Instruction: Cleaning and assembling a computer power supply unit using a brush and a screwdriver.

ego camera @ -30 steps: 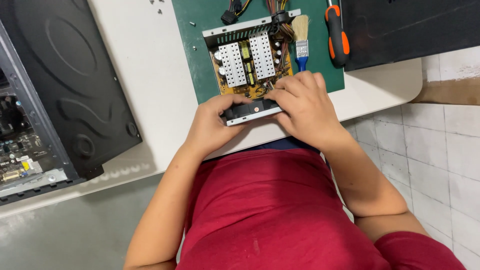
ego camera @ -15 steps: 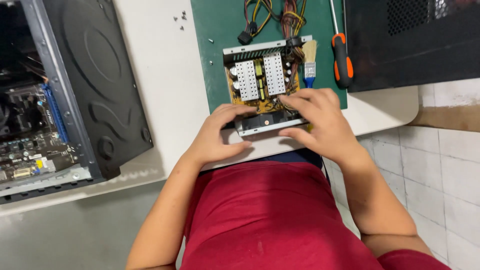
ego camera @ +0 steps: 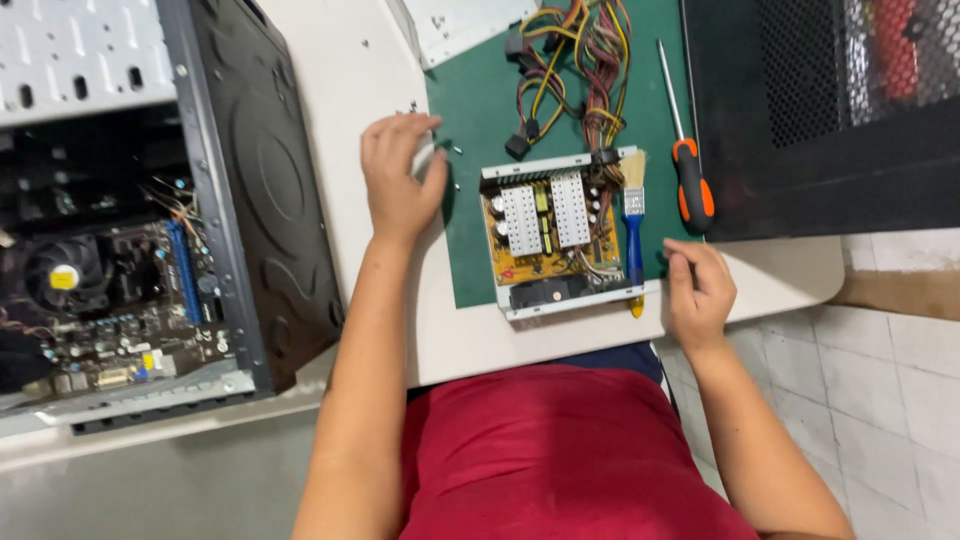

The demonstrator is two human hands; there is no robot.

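At nine o'clock, an open computer case, motherboard exposed. Toward eleven of centre, left hand flat, fingers spread, holding nothing, fingertips near small screws on the green mat. Dead centre, an opened power supply unit, cable bundle at twelve. Just beside it at three, a blue brush, then an orange-handled screwdriver. At four o'clock, right hand loosely curled, empty, on the white table.
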